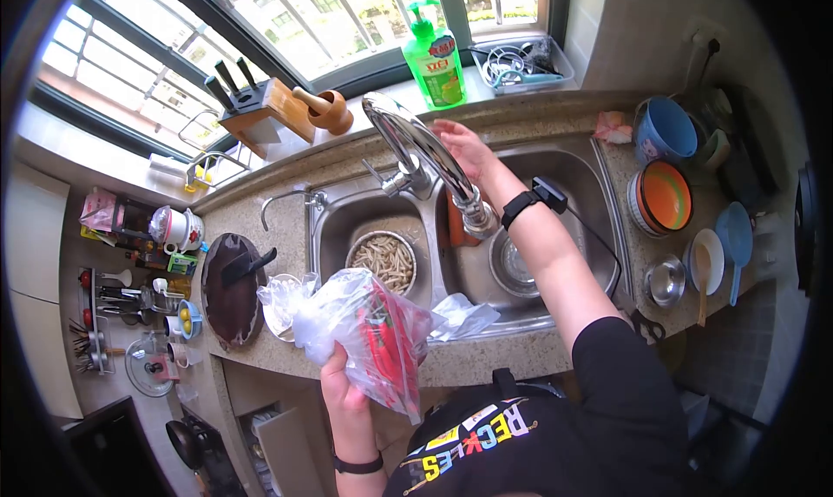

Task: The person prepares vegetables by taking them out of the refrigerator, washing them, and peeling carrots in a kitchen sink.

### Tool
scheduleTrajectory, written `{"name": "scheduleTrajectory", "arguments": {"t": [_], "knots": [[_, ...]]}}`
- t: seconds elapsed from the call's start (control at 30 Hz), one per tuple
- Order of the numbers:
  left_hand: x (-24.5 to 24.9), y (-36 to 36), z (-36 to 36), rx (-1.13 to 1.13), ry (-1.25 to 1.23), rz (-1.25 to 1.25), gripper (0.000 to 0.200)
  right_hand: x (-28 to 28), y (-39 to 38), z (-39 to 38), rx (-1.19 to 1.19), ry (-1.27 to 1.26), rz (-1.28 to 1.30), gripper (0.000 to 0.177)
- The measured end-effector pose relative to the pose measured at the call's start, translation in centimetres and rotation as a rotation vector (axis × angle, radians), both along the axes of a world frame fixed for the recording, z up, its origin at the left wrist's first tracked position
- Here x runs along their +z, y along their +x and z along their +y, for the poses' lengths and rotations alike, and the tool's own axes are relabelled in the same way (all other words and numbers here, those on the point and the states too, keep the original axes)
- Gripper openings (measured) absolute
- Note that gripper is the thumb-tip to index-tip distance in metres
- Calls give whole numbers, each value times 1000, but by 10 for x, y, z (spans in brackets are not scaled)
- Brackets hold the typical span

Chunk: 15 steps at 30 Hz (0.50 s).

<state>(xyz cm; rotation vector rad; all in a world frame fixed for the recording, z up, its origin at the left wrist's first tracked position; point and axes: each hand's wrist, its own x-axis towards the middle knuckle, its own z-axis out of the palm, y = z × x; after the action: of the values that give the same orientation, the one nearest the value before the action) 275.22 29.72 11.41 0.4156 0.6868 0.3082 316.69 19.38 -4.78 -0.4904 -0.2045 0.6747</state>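
Observation:
My left hand [340,377] is closed on a clear plastic bag of red chili peppers [382,336], held up in front of the sink's near edge. Behind the curved chrome faucet [434,158], my right hand [467,150] reaches over the back of the right basin with its fingers apart. Nothing shows in it, though the faucet neck lies close in front. A bowl of pale, thin mushrooms [383,263] sits in the left basin. In the right basin stands a metal bowl or strainer [514,263], partly covered by my right forearm.
A green soap bottle [436,67], a knife block [265,115] and a wooden mortar [330,113] line the sill. Bowls [664,197] crowd the right counter, with scissors [646,326] near its front. A dark oval board [232,289] lies left. Crumpled plastic [464,316] rests on the sink's front rim.

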Motion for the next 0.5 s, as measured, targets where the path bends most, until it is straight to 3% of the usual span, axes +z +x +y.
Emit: {"name": "scheduleTrajectory", "arguments": {"t": [0.17, 0.3, 0.47, 0.5], "knots": [[2, 5, -6, -82, -56, -56, 44, 26, -7, -52, -217, -55, 118, 37], [-4, 13, -10, -166, -157, -121, 47, 53, -26, -91, -202, -310, 448, 32], [-8, 35, -18, -276, -228, -168, 50, 112, -157, -125, -486, -453, 144, 31], [-10, 39, -20, -328, -179, -143, 50, 110, -182, -133, -384, -498, 57, 30]]}}
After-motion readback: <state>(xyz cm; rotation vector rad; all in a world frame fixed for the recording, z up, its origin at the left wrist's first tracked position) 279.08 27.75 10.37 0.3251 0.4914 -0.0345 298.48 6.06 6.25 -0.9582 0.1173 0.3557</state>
